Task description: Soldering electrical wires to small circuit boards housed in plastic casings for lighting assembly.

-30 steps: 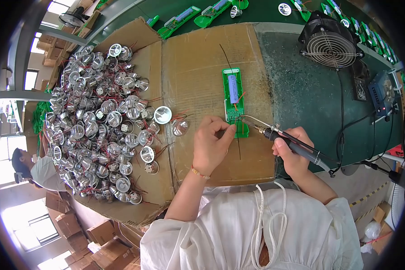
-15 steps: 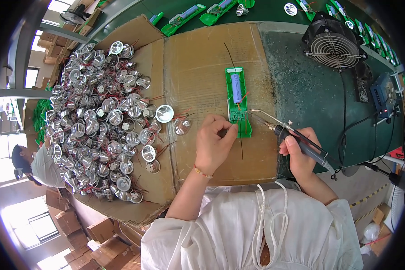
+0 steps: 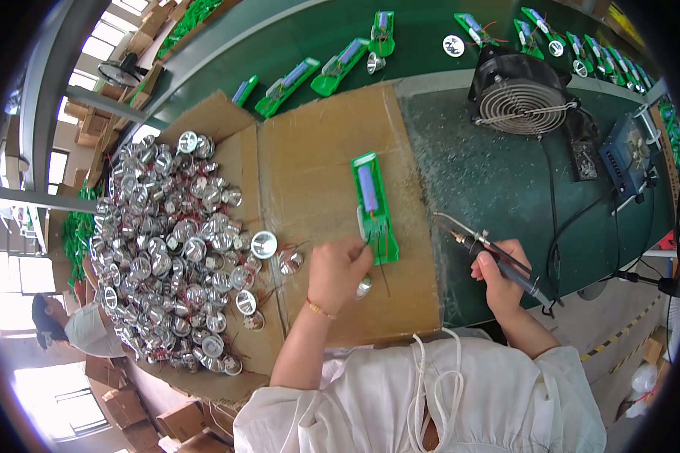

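A green flashlight housing [image 3: 391,245] lies open on a cardboard sheet [image 3: 302,181]. A blue-violet cylindrical battery [image 3: 367,189] sits in its upper part, and red and dark wires cross its lower part. My left hand [image 3: 337,273] is closed in a pinch beside the housing's lower left edge. From under its fingers peeks a small silver reflector cup [image 3: 364,288], apparently held by its wires; the grip itself is partly hidden. My right hand [image 3: 502,273] grips a soldering iron [image 3: 472,243] with a thin metal feed tube. Its tip points left, apart from the housing.
A big heap of silver reflector cups [image 3: 181,241] with red wires fills the cardboard on the left. A black fan [image 3: 521,106] and a blue soldering station [image 3: 623,158] stand far right. More green housings [image 3: 287,87] line the back. A person [image 3: 91,328] is at far left.
The view has shifted, so the bench sits lower and further left. The soldering iron has drawn away from the housing. A reflector cup now shows below my left hand's fingers.
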`<move>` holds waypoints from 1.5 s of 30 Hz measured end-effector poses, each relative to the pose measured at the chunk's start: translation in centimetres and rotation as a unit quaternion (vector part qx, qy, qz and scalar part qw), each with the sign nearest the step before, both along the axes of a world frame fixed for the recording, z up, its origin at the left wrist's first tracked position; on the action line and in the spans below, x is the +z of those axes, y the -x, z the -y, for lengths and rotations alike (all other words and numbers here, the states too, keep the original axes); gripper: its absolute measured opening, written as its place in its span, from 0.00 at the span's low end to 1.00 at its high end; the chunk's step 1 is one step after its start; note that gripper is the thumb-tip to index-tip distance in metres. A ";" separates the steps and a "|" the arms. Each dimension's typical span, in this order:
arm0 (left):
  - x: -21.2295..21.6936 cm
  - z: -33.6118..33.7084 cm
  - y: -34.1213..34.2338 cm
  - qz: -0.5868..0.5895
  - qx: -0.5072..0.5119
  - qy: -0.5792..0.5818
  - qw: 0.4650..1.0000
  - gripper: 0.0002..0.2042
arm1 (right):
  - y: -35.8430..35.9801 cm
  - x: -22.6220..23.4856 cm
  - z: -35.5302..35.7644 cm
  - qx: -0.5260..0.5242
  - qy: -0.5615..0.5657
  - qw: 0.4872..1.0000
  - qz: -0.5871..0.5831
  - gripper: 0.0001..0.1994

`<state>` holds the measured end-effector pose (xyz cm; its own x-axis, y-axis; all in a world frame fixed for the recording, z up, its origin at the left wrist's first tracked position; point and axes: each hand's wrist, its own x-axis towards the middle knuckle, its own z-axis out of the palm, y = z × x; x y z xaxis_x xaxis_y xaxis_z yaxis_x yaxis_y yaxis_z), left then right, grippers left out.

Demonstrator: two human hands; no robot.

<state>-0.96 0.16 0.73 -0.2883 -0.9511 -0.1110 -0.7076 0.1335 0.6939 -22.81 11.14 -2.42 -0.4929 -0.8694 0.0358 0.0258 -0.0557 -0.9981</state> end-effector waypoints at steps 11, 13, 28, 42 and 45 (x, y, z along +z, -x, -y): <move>0.5 24.7 13.8 -0.032 0.075 0.370 0.925 0.19 | 0.9 -1.0 -0.4 0.028 -0.053 0.997 0.047 0.08; 1.6 25.3 12.9 0.070 0.120 0.368 0.919 0.24 | 1.3 -0.8 -0.3 0.015 -0.065 0.996 0.058 0.08; 0.9 1.7 2.7 0.237 -0.047 0.270 0.932 0.20 | 0.7 -0.4 0.3 -0.002 -0.044 0.999 0.029 0.08; -0.7 -1.0 -6.6 0.182 0.152 0.377 0.895 0.09 | -1.0 0.1 -1.1 0.004 -0.002 1.000 0.016 0.08; -1.7 -0.5 -5.1 0.124 0.071 0.380 0.914 0.05 | -1.4 0.7 -1.5 0.010 -0.001 1.000 0.027 0.08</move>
